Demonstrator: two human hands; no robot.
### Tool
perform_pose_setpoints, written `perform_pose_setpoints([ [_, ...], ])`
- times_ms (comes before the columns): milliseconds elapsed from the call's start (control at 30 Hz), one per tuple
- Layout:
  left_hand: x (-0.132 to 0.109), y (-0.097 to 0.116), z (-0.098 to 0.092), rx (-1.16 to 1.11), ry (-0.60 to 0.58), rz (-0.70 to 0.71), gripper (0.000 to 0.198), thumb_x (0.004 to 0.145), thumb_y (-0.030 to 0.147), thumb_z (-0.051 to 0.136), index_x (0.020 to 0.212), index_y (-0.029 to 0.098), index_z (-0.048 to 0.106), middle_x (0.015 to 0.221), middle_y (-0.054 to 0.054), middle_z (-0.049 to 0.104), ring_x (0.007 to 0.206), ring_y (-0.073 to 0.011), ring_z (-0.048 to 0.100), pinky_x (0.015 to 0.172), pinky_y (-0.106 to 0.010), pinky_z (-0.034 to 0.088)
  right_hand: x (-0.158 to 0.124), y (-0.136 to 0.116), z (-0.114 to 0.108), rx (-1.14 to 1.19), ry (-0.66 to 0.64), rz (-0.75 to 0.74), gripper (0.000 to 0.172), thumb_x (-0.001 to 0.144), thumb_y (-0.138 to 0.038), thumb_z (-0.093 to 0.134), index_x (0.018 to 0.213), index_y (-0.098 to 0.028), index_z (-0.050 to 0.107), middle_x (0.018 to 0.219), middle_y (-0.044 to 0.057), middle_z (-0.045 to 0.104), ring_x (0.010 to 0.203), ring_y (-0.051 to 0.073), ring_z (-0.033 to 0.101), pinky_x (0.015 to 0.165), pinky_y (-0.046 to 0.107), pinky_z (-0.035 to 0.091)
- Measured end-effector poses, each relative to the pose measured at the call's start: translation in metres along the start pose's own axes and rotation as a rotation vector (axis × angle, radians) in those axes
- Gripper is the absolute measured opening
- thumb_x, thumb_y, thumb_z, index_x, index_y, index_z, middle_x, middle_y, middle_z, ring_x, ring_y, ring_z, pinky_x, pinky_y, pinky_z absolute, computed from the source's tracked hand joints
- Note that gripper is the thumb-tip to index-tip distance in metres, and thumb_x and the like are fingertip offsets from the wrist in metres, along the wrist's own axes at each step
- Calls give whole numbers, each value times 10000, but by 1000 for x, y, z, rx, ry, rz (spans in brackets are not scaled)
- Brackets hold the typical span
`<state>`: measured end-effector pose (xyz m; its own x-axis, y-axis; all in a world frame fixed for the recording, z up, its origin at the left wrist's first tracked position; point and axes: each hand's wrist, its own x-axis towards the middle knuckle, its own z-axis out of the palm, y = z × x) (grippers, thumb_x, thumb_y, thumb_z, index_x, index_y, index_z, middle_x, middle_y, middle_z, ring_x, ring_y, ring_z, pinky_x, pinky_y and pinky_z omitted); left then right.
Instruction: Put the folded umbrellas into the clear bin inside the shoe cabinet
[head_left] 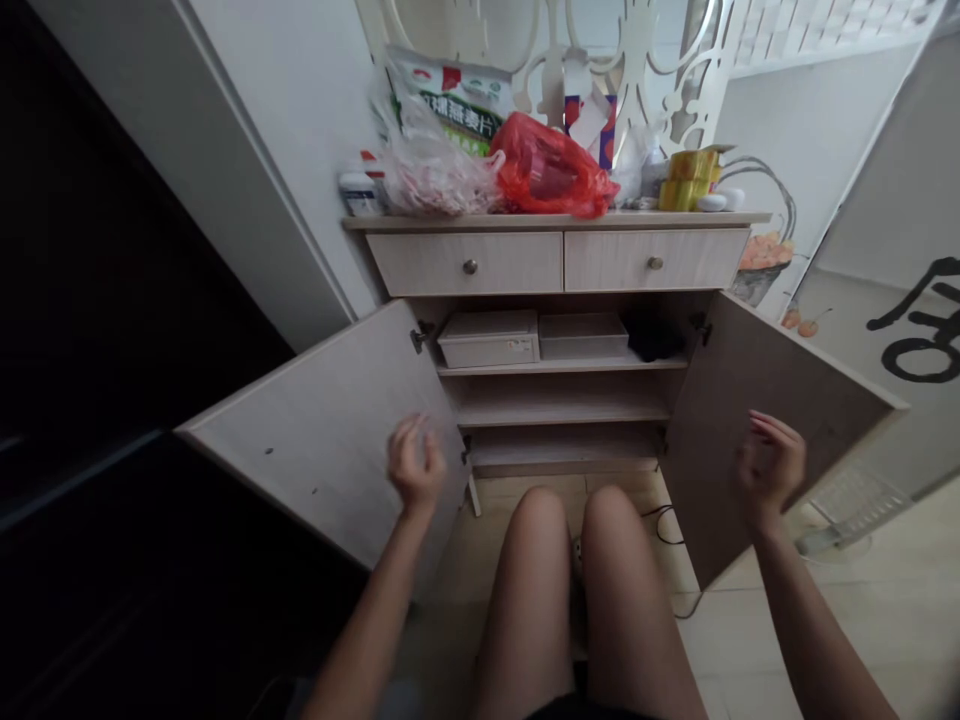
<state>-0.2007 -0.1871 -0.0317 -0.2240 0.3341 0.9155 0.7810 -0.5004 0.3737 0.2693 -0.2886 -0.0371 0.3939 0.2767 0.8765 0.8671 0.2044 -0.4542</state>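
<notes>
Low cabinet, both doors swung wide. Left hand (pixel 415 465) hovers in front of the left door (pixel 330 430), fingers loosely curled, holding nothing — slightly blurred. Right hand (pixel 771 462) is just before the right door (pixel 765 420), fingers half bent, empty too. Top shelf carries two flat boxes (pixel 489 338); lower shelves bare. To move either door cleanly, take it by its free edge and keep the knees (pixel 570 520) clear.

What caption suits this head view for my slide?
Both hands, left and right, hover empty before the cabinet's open doors.
</notes>
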Motion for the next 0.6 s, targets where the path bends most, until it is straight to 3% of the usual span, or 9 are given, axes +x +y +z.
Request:
perform_pose_setpoints([
  [133,24,9,95,-159,-411,91,326,932,425,462,1027,191,669,1047,-123,707,1036,-232,648,977,-415,488,33,-14,83,134,-237,-128,240,939,-358,442,983,-209,624,1046,123,677,1020,247,616,905,427,483],
  [267,55,11,185,-118,-665,249,258,924,318,490,1037,183,679,1058,-137,700,1038,-253,632,954,-416,483,68,-2,174,94,-483,-156,286,958,-335,397,951,-207,653,1056,115,684,998,237,618,898,380,481],
  [433,86,12,275,30,-844,316,212,887,185,523,1026,149,679,1047,-171,682,1043,-291,612,944,-432,450,97,17,263,-157,-732,-192,330,937,-255,450,1207,-164,617,1259,152,614,1076,286,584,868,382,474],
  [500,90,10,302,63,-868,303,202,875,150,517,981,146,688,997,-171,686,1024,-289,611,933,-424,443,103,20,289,-257,-819,-190,372,927,-239,487,1277,-153,580,1318,174,570,1093,301,578,840,381,477],
  [600,87,5,330,73,-876,276,229,866,110,476,893,140,701,864,-164,685,964,-279,618,915,-423,439,108,24,314,-384,-938,-146,324,926,-246,526,1226,-160,615,1268,184,589,1045,298,606,775,359,477],
])
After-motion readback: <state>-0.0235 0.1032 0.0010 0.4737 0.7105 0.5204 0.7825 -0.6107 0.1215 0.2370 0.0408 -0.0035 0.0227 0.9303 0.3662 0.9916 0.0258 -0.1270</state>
